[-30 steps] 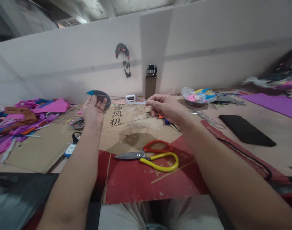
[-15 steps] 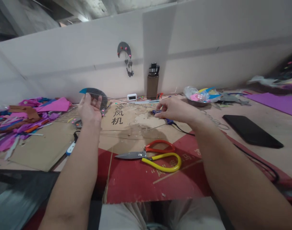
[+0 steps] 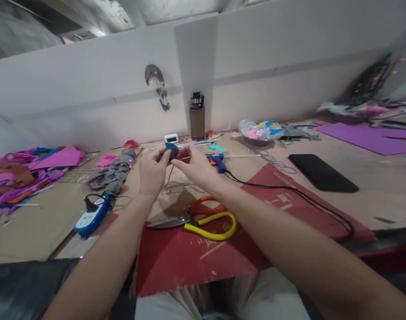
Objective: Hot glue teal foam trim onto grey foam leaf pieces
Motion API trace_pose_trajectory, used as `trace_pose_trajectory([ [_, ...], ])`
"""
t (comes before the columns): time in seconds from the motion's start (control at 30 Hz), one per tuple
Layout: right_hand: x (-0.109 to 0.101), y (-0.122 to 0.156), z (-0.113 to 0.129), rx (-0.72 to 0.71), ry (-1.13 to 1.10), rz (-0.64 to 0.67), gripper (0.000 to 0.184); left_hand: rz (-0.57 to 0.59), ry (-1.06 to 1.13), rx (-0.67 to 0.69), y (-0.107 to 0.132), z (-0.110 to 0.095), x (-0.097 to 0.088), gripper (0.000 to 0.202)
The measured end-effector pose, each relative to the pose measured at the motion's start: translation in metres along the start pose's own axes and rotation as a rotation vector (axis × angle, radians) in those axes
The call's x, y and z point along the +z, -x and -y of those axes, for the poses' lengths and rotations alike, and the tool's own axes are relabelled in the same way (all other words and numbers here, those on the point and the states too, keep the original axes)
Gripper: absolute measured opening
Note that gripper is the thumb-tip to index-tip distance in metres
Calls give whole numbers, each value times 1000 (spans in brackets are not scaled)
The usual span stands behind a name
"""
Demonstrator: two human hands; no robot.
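Note:
My left hand (image 3: 152, 174) and my right hand (image 3: 196, 168) meet above the cardboard. Between their fingertips they pinch a grey felt piece with a blue tip (image 3: 172, 150), mostly covered by the fingers. A thin cord (image 3: 170, 176) hangs beneath it towards the cardboard. Just right of my right hand lies a blue glue gun (image 3: 219, 162) with a glue stick in its back. Closer to me, large scissors (image 3: 186, 220) with red and yellow handles rest on the red part of the cardboard (image 3: 176, 266).
Grey felt pieces with pink dots (image 3: 114, 171) and a blue-white power strip (image 3: 93, 216) lie left. Further left are felt scraps (image 3: 52, 164). A bottle (image 3: 197, 120), a small clock (image 3: 171, 138) and a bowl (image 3: 260, 141) stand behind. A black phone (image 3: 323, 172) lies right.
My hands were apart with a cord stretched between them; now they are together at the felt piece. My left hand has moved right, my right hand left, away from the glue gun.

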State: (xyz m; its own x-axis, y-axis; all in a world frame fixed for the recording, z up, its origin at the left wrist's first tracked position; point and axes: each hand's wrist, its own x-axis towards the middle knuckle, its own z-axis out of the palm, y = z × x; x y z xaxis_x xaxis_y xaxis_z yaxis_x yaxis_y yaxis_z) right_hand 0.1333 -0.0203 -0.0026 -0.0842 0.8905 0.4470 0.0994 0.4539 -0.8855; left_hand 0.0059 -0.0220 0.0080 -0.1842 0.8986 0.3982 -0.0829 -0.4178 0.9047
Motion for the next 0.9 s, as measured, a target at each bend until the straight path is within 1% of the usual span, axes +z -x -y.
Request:
trace_pose_trajectory([
  [0.07,2,-1,-4,52,-13,-12,27,53,-45,17,1,2,1,13],
  [0.17,2,-5,-14,85,-7,-24,24,119,-70,34,-2,7,1,18],
  [0.3,0,-9,-21,47,15,11,13,61,91,-69,-6,9,2,20],
  [0.4,-6,-10,-17,-24,100,93,9,18,190,-171,-10,6,-1,13],
  [0.47,-17,-11,-9,-57,231,123,14,-14,253,-224,-15,6,-6,9],
  [0.5,-25,-12,-5,-65,313,101,17,-34,283,-241,-18,7,-9,8],
  [0.53,-35,-13,-2,-69,402,45,19,-48,311,-247,-20,7,-13,8],
  [0.57,-46,-15,0,-61,490,-36,20,-61,329,-258,-23,8,-16,7],
  [0.63,-68,-18,0,4,701,-159,23,-87,359,-280,-28,10,-21,6],
  [0.67,-77,-19,-2,64,814,-194,24,-97,372,-291,-30,11,-23,5],
  [0.7,-86,-20,-7,143,916,-186,26,-104,387,-298,-32,11,-24,5],
  [0.73,-91,-21,-12,229,995,-129,29,-107,402,-302,-33,12,-25,4],
  [0.8,-96,-21,-26,389,1077,61,32,-108,424,-305,-34,11,-26,3],
  [0.87,-92,-20,-40,449,1105,187,28,-104,430,-306,-33,10,-25,4],
  [0.9,-89,-20,-45,456,1111,211,24,-99,429,-306,-32,10,-25,5],
])
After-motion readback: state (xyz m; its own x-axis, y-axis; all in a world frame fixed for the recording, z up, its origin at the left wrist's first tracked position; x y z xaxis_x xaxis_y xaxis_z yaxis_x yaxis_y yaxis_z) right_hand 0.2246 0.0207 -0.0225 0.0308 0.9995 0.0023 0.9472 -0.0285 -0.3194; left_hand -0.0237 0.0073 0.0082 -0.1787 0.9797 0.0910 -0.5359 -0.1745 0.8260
